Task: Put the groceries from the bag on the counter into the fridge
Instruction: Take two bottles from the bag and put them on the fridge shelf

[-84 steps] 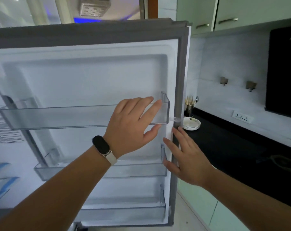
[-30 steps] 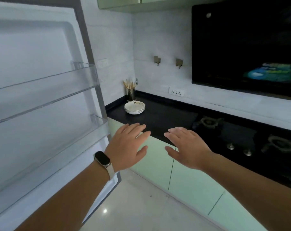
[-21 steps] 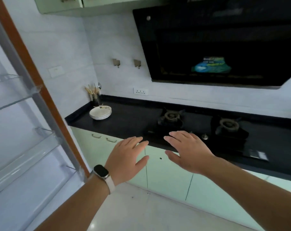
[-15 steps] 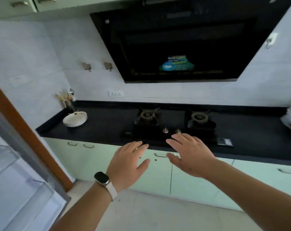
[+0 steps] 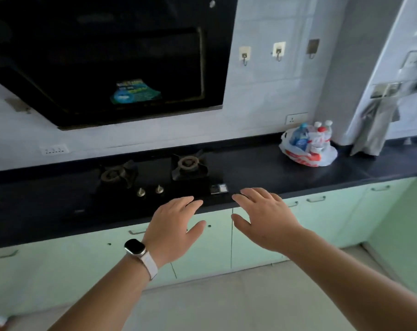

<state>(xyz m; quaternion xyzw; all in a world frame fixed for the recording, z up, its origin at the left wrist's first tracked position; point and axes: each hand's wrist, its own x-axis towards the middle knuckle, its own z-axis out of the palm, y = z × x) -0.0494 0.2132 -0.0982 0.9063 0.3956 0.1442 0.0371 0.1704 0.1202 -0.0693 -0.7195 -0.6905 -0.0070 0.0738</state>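
Head view shows left hand (image 5: 176, 225) and right hand (image 5: 264, 217) empty, fingers spread. Bag (image 5: 306, 149) sits on bench (image 5: 262, 168) at two o'clock, well apart. Next, the person probably must approach and grasp it.

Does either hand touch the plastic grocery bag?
No, the left hand and right hand hover open, far from the plastic grocery bag on the counter.

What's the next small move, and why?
Probably step right and reach the right hand toward the bag. Both it and the left hand are open, holding nothing, in front of the stove, while the bag sits well off to the right on the counter, bottles poking out, untouched.
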